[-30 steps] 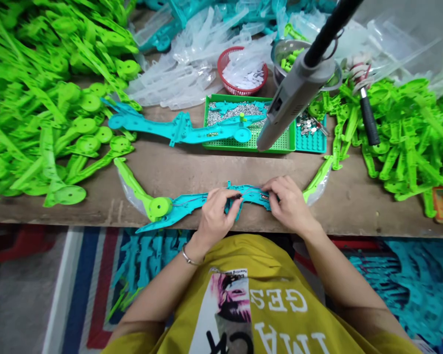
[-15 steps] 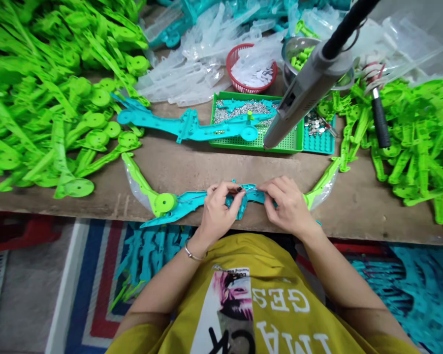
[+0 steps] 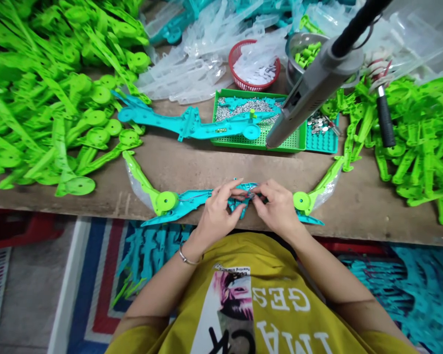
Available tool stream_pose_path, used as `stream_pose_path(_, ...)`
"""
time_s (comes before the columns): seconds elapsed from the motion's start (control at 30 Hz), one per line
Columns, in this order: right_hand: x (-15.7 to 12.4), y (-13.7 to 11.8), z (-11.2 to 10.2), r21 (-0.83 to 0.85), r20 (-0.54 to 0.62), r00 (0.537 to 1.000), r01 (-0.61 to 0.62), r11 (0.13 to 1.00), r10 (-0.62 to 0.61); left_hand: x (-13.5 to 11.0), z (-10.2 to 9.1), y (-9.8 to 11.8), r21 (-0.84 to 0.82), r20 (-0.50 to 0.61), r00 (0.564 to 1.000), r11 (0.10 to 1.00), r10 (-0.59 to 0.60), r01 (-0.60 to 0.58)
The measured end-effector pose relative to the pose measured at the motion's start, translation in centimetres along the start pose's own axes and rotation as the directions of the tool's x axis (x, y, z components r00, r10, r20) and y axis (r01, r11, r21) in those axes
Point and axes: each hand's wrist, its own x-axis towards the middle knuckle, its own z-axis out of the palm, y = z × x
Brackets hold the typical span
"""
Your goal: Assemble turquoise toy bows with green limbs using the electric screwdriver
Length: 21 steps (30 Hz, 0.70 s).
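Observation:
A toy bow with a teal plastic body [image 3: 192, 202] and green limbs [image 3: 142, 183] lies along the near edge of the wooden table [image 3: 214, 169]. My left hand [image 3: 217, 215] and my right hand [image 3: 276, 209] meet at the bow's middle. Both pinch a small part there with fingertips closed against the teal piece. What sits between the fingertips is too small to name. A thin wire runs along the left half of the teal body. A bracelet circles my left wrist.
A second teal bow body [image 3: 192, 125] lies behind. A green tray [image 3: 258, 142] with screws, a red basket [image 3: 253, 69], a metal bowl [image 3: 306, 51] and a hanging grey power screwdriver [image 3: 310, 98] stand further back. Piles of green parts [image 3: 44, 88] fill both sides.
My right hand has slid left to the bow's middle, uncovering the right green wheel. Both hands' fingertips now meet at the centre.

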Motion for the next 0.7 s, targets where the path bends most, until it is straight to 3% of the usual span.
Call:
stream_pose_path(0.2,0.4,-0.9,-1.0,0.03,0.062,0.997,-0.041,0.999,0.039,0.9,0.6,-0.3,0.196,-0.086,0.989,0.975,0.121,-0.102)
stream_pose_path(0.43,0.9,-1.8,-2.4,0.211,0.157,0.955,-0.281,0.936,0.252,1.3,1.2,-0.2,0.28,-0.105,0.982,0.952,0.159,-0.124)
stream_pose_path(0.57,2.5,-1.0,-3.5,0.224,0.277,0.959,-0.126,0.966,0.06,1.7,0.6,-0.1,0.262,0.042,0.992,0.957,0.119,-0.126)
stream_pose_path(0.7,4.2,-0.5,-4.6,0.22,0.366,0.909,0.123,0.968,-0.198,2.4,-0.3,-0.3,0.215,0.183,0.976,0.965,0.114,-0.153)
